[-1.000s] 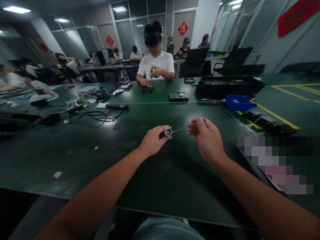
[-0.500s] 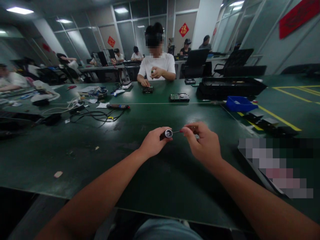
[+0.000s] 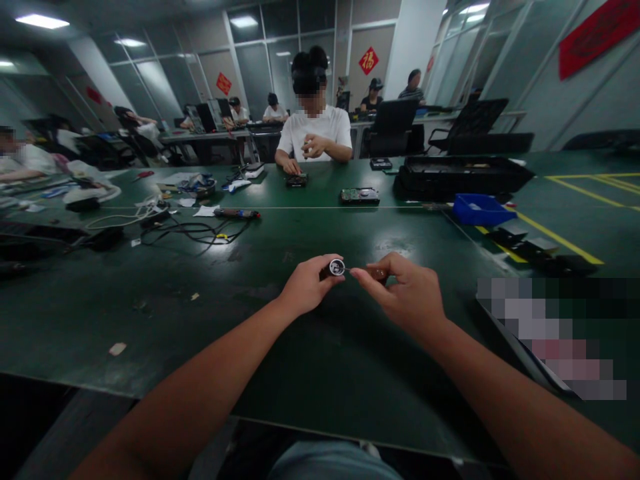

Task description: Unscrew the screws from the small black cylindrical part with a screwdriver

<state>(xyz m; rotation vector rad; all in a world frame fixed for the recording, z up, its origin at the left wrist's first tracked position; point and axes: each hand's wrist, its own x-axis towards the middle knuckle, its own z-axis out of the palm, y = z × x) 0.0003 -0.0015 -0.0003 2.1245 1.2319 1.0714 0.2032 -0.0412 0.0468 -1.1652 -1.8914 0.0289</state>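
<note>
My left hand [image 3: 306, 287] is closed round a short black cylinder with a silver end [image 3: 335, 268], held a little above the green table [image 3: 210, 313]. My right hand [image 3: 405, 293] is pinched on a thin metal rod [image 3: 373, 272], whose tip sits right at the cylinder's silver end. Most of the rod is hidden inside my fingers. Both forearms reach in from the bottom of the view.
A person in a white shirt [image 3: 314, 130] works across the table with a small device [image 3: 296, 179]. A circuit board [image 3: 359, 195], a blue tray [image 3: 480, 209], a black case [image 3: 460, 173] and tangled cables [image 3: 190, 230] lie beyond my hands. Other people sit further back.
My right hand has moved left toward the cylinder, and the rod's visible length has shrunk from a long stretch to almost nothing. The left hand has stayed in place.
</note>
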